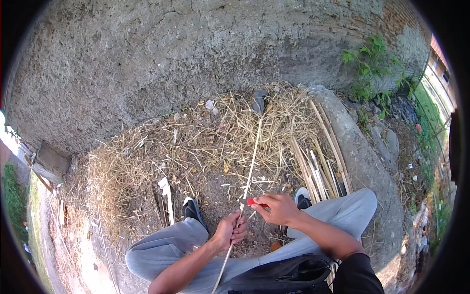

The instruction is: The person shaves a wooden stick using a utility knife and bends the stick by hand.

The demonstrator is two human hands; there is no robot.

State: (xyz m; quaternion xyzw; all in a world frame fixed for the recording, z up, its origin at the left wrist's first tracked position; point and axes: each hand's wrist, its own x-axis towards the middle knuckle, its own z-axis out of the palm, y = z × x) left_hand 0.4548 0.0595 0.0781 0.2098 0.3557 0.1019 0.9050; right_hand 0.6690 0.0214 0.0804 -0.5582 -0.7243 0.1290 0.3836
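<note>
My left hand (232,229) is closed around a long thin wooden strip (255,152). The strip runs from my lap away from me, its far end near a dark stone by the wall. In my right hand (280,208) is a knife with a red handle (250,201), the fingers wrapped round it. Its short blade (243,201) lies at the strip, just beyond my left hand. Whether the edge cuts into the wood is too small to tell.
Several split strips (320,174) lie to the right beside a concrete ledge (352,142). Dry straw and shavings (117,181) cover the ground. A rough wall (196,59) rises ahead, with a green plant (372,63) at its right. My shoes (192,209) stand either side of the strip.
</note>
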